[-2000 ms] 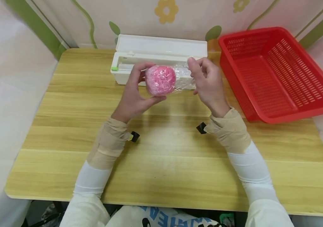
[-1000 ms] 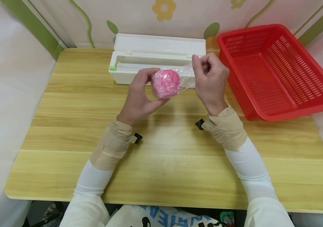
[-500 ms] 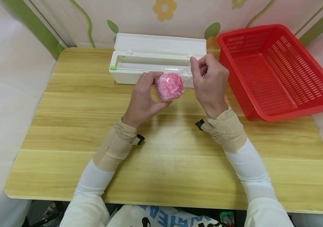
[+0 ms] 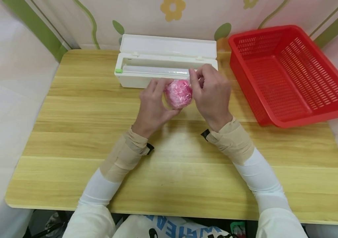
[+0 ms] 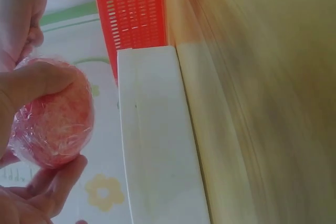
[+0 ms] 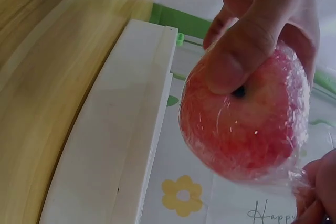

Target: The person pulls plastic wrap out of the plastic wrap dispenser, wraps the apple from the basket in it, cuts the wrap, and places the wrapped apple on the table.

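Observation:
A pink-red apple [image 4: 179,95] wrapped in crinkled cling film is held above the table, in front of a white dispenser box. My left hand [image 4: 151,107] grips it from the left, thumb at the near side and fingers at the far side. In the right wrist view, the left thumb presses near the dark stem hollow of the apple [image 6: 236,135]. My right hand [image 4: 212,96] is close at the apple's right side and pinches the gathered end of the cling film [image 6: 296,176]. The right fingertips are partly hidden in the head view.
The white cling film box [image 4: 131,80] stands at the table's back with its lid raised and a film roll [image 4: 154,69] inside. A red perforated basket [image 4: 287,119] is at the back right. The wooden table [image 4: 169,178] reaches to the person's body.
The left hand has moved right and nearer the body with the apple. The film stretched between the hands has shortened, and the right hand has come in close to the apple.

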Demonstrator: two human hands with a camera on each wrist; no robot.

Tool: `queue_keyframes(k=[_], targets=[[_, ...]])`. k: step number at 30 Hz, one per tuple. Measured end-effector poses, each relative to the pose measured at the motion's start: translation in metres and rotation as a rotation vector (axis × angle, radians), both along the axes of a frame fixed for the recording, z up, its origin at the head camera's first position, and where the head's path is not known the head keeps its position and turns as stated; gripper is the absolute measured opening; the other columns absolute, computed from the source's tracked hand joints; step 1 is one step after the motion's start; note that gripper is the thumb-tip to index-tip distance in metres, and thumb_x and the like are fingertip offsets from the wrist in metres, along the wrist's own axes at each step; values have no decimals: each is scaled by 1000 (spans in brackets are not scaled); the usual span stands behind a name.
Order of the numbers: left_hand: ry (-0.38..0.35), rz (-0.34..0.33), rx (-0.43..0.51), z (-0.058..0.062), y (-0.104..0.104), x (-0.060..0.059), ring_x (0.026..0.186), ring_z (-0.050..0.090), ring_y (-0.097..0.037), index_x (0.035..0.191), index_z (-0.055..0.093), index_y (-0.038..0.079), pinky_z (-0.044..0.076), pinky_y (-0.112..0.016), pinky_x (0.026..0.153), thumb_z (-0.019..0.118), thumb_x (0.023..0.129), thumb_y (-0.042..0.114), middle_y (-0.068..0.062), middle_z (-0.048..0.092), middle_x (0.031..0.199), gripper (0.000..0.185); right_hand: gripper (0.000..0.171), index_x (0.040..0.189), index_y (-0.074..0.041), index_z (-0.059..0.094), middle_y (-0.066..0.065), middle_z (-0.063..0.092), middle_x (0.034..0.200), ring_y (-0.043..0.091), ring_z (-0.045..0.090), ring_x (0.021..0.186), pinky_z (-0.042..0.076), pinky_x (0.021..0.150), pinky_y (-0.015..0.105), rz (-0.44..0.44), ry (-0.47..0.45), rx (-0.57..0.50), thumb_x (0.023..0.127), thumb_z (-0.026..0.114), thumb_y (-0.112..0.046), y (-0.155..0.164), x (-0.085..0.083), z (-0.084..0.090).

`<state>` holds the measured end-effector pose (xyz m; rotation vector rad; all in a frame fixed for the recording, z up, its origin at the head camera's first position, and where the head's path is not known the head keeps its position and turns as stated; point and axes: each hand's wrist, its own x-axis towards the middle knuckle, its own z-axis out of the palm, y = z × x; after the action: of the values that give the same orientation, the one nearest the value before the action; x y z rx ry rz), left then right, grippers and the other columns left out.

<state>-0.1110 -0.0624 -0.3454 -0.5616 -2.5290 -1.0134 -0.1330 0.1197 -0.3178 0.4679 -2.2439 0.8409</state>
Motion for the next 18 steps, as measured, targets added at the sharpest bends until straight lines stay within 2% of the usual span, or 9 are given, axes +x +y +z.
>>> queue_keyframes(k=[5,15,18], targets=[[-23,49,-21,2,3,4,120,60,-28,134,62,8,36,-60,100,100,71,24,-14,64,124,75,36,85,1,63,17,67,75,30,66,64,53,52,37,12,34,87,109,59,-25,-5,4,-3],[-38,109,-69,4,6,10,118,59,-28,132,64,11,33,-64,105,100,69,22,-14,62,120,73,33,88,4,62,17,68,79,28,66,61,58,53,37,39,55,171,110,58,-21,-15,8,-12],[-20,131,-88,5,7,11,116,60,-28,131,64,12,33,-66,106,100,70,23,-15,62,119,72,32,89,4,62,17,67,81,27,64,61,59,54,37,52,53,178,110,58,-20,-17,10,-13]])
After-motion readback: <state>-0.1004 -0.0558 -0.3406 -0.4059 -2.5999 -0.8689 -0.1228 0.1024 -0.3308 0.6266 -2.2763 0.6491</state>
